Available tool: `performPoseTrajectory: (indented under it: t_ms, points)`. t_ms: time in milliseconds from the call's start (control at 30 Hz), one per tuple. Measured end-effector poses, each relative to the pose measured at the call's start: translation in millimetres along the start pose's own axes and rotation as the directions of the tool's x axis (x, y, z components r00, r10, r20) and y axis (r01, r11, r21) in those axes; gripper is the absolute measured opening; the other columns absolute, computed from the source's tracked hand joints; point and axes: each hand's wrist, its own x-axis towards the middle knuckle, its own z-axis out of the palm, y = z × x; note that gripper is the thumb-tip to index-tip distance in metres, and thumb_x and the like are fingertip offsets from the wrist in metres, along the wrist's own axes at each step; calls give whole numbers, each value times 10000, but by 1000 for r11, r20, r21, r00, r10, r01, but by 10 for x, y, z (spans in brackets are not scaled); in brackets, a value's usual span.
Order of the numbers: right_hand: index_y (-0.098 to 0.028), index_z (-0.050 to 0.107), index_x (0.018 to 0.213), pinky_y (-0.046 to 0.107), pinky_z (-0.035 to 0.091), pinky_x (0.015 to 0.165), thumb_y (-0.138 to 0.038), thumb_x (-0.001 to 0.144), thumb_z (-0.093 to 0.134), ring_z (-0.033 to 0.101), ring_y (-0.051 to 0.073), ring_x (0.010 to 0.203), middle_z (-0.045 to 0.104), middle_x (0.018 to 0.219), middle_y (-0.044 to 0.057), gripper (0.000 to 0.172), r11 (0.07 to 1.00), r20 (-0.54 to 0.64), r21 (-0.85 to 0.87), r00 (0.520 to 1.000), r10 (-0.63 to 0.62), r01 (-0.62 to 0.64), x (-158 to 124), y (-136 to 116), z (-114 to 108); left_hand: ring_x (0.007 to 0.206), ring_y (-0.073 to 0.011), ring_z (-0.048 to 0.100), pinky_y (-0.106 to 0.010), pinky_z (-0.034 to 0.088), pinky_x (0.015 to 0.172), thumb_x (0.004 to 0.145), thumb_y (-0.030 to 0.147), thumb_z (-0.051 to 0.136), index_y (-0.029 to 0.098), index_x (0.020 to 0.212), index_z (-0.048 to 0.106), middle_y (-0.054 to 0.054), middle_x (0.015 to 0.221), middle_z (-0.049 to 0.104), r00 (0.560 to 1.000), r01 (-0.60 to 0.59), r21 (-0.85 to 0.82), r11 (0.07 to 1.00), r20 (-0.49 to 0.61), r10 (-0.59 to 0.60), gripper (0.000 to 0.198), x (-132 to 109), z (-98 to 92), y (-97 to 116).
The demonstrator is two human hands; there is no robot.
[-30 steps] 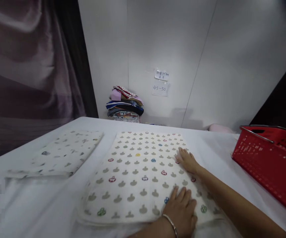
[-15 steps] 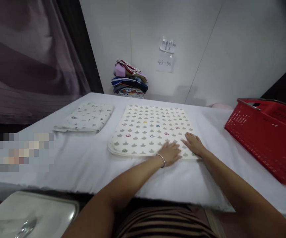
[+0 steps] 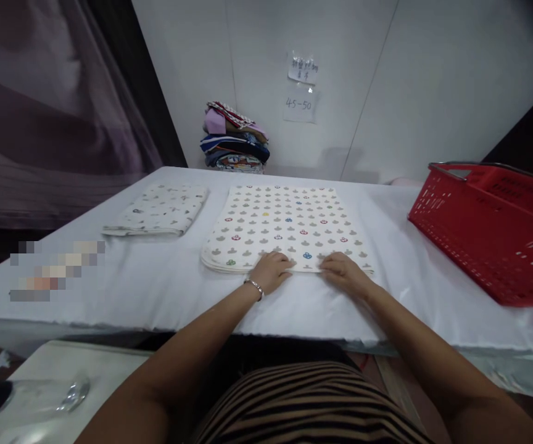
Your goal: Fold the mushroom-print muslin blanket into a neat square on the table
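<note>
A folded white cloth (image 3: 289, 225) lies flat in front of me, printed with rows of grey shapes and a few coloured ones. Its layers show at the rounded near-left corner. My left hand (image 3: 272, 271), with a bracelet at the wrist, is at the middle of the near edge, its fingers bent over the border. Just to its right, my right hand (image 3: 344, 271) has its fingers closed on the same edge. What lies under the fingertips is hidden. A second folded white cloth (image 3: 160, 209) with a small print rests apart on the left.
Both cloths lie on a table with a white cover (image 3: 155, 277). A red plastic basket (image 3: 488, 228) stands at the right. Beyond the far edge is a stack of folded fabrics (image 3: 236, 139). Paper signs (image 3: 300, 105) hang on the wall. A pixelated patch covers something at the left.
Both hands have slid left and back to the near edge of the printed cloth, from lying spread on top near its right corner. Their fingers have bent inward. The view has shifted slightly.
</note>
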Motion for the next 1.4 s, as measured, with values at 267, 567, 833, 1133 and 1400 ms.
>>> performPoseTrajectory:
  t_ms: [267, 567, 833, 1133, 1400]
  points:
    - [-221, 692, 967, 366, 467, 735, -277, 918, 471, 536, 209, 847, 639, 898, 80, 233, 994, -149, -92, 986, -77, 64, 18, 32, 162, 898, -179, 533, -334, 419, 820, 902, 237, 478, 216, 901, 678, -30, 901, 636, 997, 29, -42, 999, -75, -32, 201, 125, 78, 10]
    - [-199, 664, 963, 353, 444, 722, -228, 924, 463, 516, 201, 829, 635, 876, 79, 208, 987, -221, -143, 970, -101, 70, 19, 3, 210, 904, -178, 535, -322, 418, 793, 848, 68, 446, 178, 894, 631, -49, 984, 617, 990, -109, 71, 992, -77, 114, 220, 164, 127, 75]
    - [-187, 664, 953, 342, 432, 699, -222, 932, 442, 507, 194, 795, 631, 843, 78, 225, 983, -225, -169, 968, -110, 72, 32, 12, 229, 1016, -210, 501, -362, 397, 849, 855, 121, 481, 195, 938, 658, -56, 1121, 588, 988, -147, 186, 972, -21, 153, 209, 221, 131, 197]
    - [-184, 632, 1028, 348, 430, 712, -206, 920, 439, 518, 202, 828, 628, 913, 93, 222, 983, -222, -154, 966, -132, 99, 14, 7, 240, 987, -199, 504, -351, 398, 820, 883, 128, 468, 177, 833, 640, -39, 1059, 606, 990, -141, 237, 961, 6, 144, 186, 337, 181, 241]
    - [-180, 617, 1024, 338, 386, 732, -274, 923, 454, 499, 203, 856, 613, 962, 92, 213, 967, -127, -228, 981, -147, 115, 12, -92, 218, 966, -189, 506, -336, 404, 824, 904, 129, 417, 162, 861, 572, -62, 1021, 587, 976, -157, 179, 971, -121, 180, 165, 239, 182, 261]
